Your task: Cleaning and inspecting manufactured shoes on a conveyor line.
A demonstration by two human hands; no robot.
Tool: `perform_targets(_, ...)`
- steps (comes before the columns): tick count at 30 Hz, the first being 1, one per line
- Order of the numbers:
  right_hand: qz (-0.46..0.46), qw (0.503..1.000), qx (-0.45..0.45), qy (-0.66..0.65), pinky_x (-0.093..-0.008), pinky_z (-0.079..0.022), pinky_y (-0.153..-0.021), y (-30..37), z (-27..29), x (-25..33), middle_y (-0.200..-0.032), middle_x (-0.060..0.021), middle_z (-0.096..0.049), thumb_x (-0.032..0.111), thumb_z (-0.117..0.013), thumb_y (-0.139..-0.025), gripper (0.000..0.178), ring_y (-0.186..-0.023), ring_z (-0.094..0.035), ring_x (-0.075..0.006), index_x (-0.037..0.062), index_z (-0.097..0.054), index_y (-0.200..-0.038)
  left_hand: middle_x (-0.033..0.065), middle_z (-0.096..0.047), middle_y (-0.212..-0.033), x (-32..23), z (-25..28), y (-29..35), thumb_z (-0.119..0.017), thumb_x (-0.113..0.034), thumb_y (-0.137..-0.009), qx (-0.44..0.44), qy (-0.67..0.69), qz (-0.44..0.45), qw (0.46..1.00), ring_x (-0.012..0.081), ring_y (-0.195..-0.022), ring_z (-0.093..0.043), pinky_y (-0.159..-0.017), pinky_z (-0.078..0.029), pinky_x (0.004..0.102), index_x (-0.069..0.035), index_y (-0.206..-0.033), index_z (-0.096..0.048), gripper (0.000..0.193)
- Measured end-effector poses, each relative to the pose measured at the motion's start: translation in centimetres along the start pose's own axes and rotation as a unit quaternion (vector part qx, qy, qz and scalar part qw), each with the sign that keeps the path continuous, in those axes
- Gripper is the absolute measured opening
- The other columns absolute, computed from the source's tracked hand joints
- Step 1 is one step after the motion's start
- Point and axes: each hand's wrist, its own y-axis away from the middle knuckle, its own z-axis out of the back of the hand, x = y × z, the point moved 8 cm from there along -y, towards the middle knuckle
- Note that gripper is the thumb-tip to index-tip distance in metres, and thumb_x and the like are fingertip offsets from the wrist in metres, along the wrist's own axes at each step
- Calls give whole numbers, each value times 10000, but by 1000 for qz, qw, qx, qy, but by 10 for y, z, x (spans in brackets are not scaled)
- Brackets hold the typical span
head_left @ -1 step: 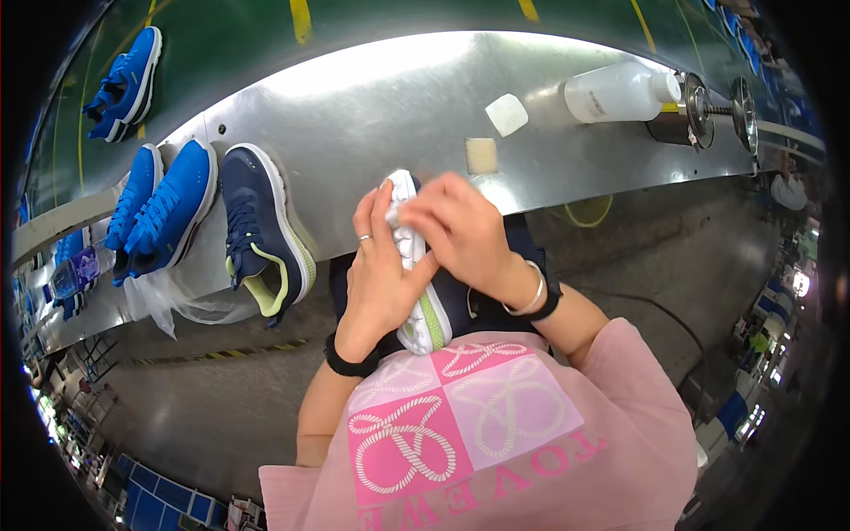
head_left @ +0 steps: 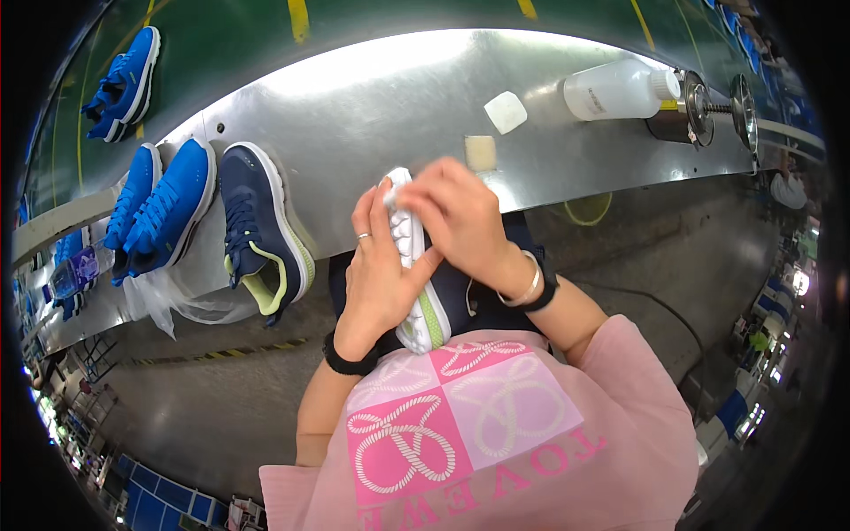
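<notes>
A sneaker (head_left: 410,257) with a white and lime sole lies tilted in front of my body, its sole facing up. My left hand (head_left: 379,274) wraps around it, fingers along the sole's left side and thumb across it. Near the toe end, my right hand (head_left: 460,217) is closed in a pinch over the sole. A small white piece (head_left: 392,196) shows at its fingertips; its kind is too blurred to make out. The shoe's dark upper is mostly hidden beneath my hands.
A navy sneaker (head_left: 257,221) and blue sneakers (head_left: 181,203) stand left on the metal table (head_left: 372,106). Beyond my hands lie a white block (head_left: 506,112) and a cream block (head_left: 481,153). A white bottle (head_left: 611,91) lies beside a metal container (head_left: 677,119) at right. Another blue shoe (head_left: 128,84) sits on the green belt.
My right hand has shifted slightly up and left toward the toe of the sole, and the white piece shows more clearly. My left hand keeps its hold on the sneaker.
</notes>
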Motion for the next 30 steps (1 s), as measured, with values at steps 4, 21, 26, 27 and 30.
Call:
perform_targets(4, -3, 999, -27, 35, -333, -517, -628, 1, -3, 4, -826, -107, -584, 7, -727, -821, 93, -695, -615, -258, 11, -699, -909, 220, -228, -1536, 6, 0, -1, -711, -408, -852, 3, -29, 12, 1000, 485, -1159, -577, -906, -517, 512, -73, -1550, -166, 947)
perform_targets(21, 83, 996, -3, 35, -340, -495, -591, 11, -4, 24, -800, -101, -551, -4, -720, -810, 74, -666, -595, -254, 18, -689, -874, 205, -222, -1544, 6, -3, -2, -743, -366, -830, 9, -1, 14, 1000, 471, -1161, -578, -905, -517, 514, -64, -1541, -188, 951)
perform_targets(26, 24, 998, -50, 35, -339, -498, -579, -9, -4, -1, -785, -98, -548, 0, -733, -801, 109, -660, -606, -236, 25, -714, -906, 203, -237, -1534, 5, 1, 0, -744, -335, -806, -4, -34, 14, 999, 468, -1150, -586, -902, -520, 509, -68, -1548, -187, 966)
perform_targets(27, 36, 998, -30, 42, -340, -498, -572, -1, -5, 6, -786, -99, -549, 0, -736, -799, 113, -654, -607, -239, 26, -715, -907, 200, -243, -1530, 3, 3, -1, -753, -341, -809, -2, -26, 14, 1000, 466, -1149, -587, -898, -523, 503, -70, -1549, -177, 976)
perform_targets(30, 59, 998, 10, 36, -346, -498, -553, 16, -4, 23, -784, -100, -547, 2, -745, -799, 118, -640, -609, -242, 27, -714, -910, 197, -247, -1528, 6, 0, -2, -761, -350, -807, 13, 6, 18, 1000, 461, -1163, -581, -896, -525, 499, -69, -1550, -171, 990)
